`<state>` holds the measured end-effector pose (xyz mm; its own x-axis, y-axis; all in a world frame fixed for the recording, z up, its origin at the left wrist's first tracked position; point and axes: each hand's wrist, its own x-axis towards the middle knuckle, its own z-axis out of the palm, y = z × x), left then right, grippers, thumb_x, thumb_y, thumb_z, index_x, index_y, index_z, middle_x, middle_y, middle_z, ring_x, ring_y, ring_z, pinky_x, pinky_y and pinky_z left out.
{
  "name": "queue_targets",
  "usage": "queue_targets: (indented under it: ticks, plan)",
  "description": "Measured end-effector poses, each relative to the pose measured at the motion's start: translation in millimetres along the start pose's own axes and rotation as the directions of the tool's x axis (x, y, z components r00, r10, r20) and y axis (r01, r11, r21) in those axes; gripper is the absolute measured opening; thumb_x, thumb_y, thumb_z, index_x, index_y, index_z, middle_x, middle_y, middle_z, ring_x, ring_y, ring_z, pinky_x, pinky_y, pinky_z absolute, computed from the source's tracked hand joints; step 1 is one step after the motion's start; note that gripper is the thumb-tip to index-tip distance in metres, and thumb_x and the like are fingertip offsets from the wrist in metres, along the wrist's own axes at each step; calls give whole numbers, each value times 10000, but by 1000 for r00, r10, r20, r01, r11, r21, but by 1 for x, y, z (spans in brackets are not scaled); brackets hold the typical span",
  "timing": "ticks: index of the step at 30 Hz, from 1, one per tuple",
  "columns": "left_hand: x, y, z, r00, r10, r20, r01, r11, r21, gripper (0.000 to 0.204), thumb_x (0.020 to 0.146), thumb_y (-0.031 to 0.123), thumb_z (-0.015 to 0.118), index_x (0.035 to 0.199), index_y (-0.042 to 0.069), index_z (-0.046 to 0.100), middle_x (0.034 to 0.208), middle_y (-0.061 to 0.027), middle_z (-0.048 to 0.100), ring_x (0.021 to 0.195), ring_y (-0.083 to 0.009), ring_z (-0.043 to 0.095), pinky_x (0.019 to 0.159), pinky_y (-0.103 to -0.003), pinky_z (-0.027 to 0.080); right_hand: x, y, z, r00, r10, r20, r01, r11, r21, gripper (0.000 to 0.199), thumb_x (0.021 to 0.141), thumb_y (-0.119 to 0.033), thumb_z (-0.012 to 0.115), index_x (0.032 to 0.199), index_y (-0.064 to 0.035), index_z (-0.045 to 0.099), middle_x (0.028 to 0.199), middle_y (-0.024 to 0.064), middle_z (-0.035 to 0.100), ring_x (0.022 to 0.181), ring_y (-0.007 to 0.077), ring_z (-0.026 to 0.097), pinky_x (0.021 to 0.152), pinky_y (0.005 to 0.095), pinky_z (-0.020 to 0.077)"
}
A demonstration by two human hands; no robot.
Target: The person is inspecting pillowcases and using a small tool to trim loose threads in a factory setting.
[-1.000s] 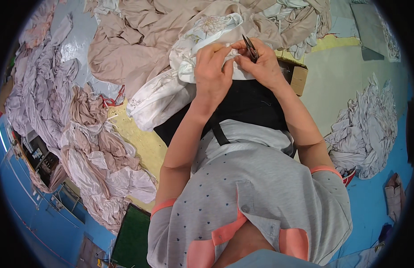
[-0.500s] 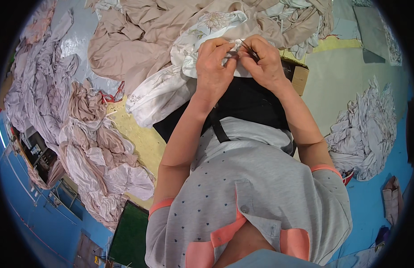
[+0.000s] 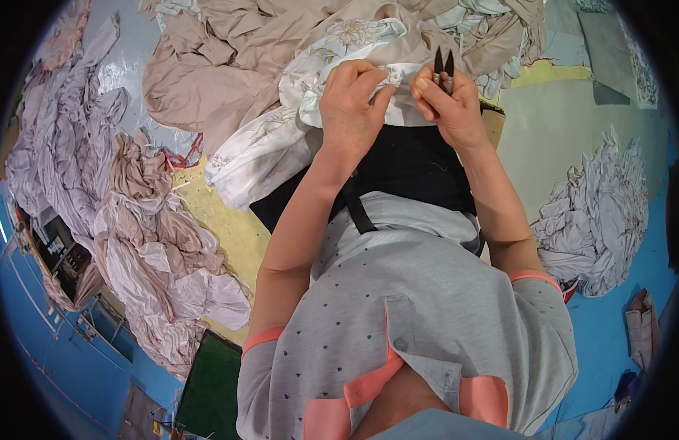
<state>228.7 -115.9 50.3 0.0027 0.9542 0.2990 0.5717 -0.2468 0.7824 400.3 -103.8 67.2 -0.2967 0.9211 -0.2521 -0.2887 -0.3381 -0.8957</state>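
My left hand point(image 3: 352, 103) is closed on the edge of a white cloth with a printed flower pattern point(image 3: 270, 147), pinching it between thumb and fingers. To its right, my right hand point(image 3: 454, 106) is wrapped round a small pair of thread snips point(image 3: 443, 67). Their two dark, pointed blades stick up past the fingers, slightly apart and away from the cloth. The white cloth bunches over the near edge of a large beige fabric heap point(image 3: 207, 73). Below my hands, black cloth point(image 3: 420, 161) covers my lap.
Crumpled pink and white fabric point(image 3: 171, 264) lies at the left, with a greyish-lilac pile point(image 3: 61, 139) beyond it. Another pale grey heap point(image 3: 600, 220) sits at the right. A brown cardboard edge point(image 3: 493, 126) shows just beyond my right wrist. The floor point(image 3: 53, 367) is blue.
My right hand has moved right, away from my left hand and the cloth, and turned the snips so their blades point up. My left hand stays on the cloth.
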Motion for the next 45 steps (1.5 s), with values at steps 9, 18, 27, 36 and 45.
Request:
queue_targets:
  ticks: [9, 18, 27, 36, 45]
  plan:
    - [-2, -5, 5, 983, 153, -105, -151, 988, 25, 128, 704, -18, 678, 800, 33, 610, 843, -84, 605, 766, -279, 582, 682, -368, 483, -9, 0, -5, 990, -129, -50, 98, 907, -410, 242, 946, -193, 574, 1087, 4, 582, 787, -7, 567, 617, 42, 477, 519, 187, 362]
    - [-4, -8, 4, 996, -37, -81, 23, 986, -167, 118, 734, -53, 652, 783, 12, 567, 827, -110, 603, 753, -283, 583, 676, -357, 475, -12, -1, 3, 901, -395, 181, 316, 311, -896, 313, 810, -94, 693, 1115, -78, 628, 774, 83, 592, 583, 195, 567, 535, 285, 451]
    - [-4, -6, 2, 992, -117, -35, 101, 946, -307, 102, 784, -58, 642, 816, 1, 565, 865, -99, 594, 731, -193, 569, 629, -288, 468, -10, 2, 4, 862, -442, 249, 360, 187, -914, 295, 784, -144, 726, 1066, -87, 657, 733, 52, 588, 550, 205, 558, 497, 309, 447]
    - [-4, -7, -1, 987, -163, 2, 152, 919, -364, 84, 798, -53, 631, 820, -2, 568, 889, -99, 589, 733, -174, 557, 647, -272, 468, -5, 3, 6, 833, -475, 282, 397, 160, -904, 262, 779, -151, 727, 1029, -92, 674, 710, 47, 578, 543, 203, 552, 484, 313, 443]
    - [-4, -10, -4, 983, -177, 39, 178, 905, -387, 52, 823, -22, 626, 822, -4, 577, 897, -80, 591, 761, -148, 547, 674, -253, 455, -5, 7, 6, 875, -458, 159, 343, 354, -870, 241, 804, -106, 706, 1037, -60, 668, 728, 62, 594, 570, 181, 560, 533, 283, 455]
